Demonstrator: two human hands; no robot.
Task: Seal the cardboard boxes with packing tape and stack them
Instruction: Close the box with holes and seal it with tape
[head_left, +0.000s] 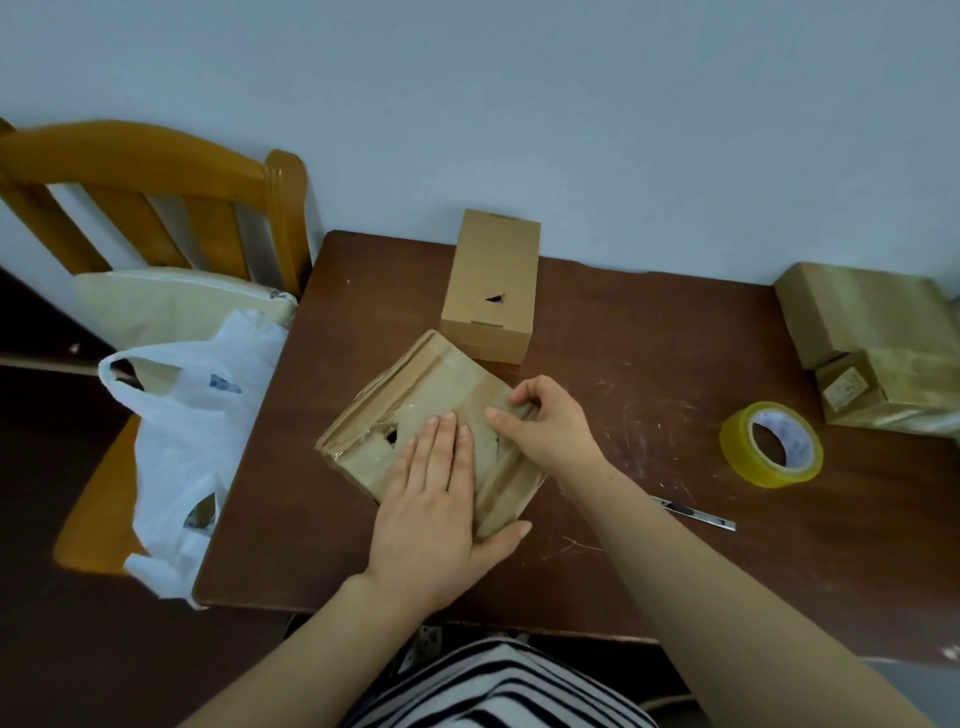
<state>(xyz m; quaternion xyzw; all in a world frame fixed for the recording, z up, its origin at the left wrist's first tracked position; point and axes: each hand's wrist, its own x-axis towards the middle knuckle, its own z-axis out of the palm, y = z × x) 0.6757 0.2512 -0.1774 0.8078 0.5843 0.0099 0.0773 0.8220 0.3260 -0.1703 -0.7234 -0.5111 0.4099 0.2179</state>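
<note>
A worn, taped cardboard box (415, 395) lies flat in the middle of the brown table (649, 364), with a small torn hole in its top. My left hand (436, 499) lies flat on the box with straight fingers, thumb along its near edge. My right hand (550, 426) pinches a fold of tape or cardboard at the box's right side. A taller plain box (491, 283) stands just behind it. A roll of yellowish packing tape (771, 444) lies to the right.
A utility knife (696, 514) lies near my right forearm. Two taped boxes (872, 343) are stacked at the table's far right. A white plastic bag (192, 441) sits on a wooden chair (156, 208) left of the table. The wall runs behind.
</note>
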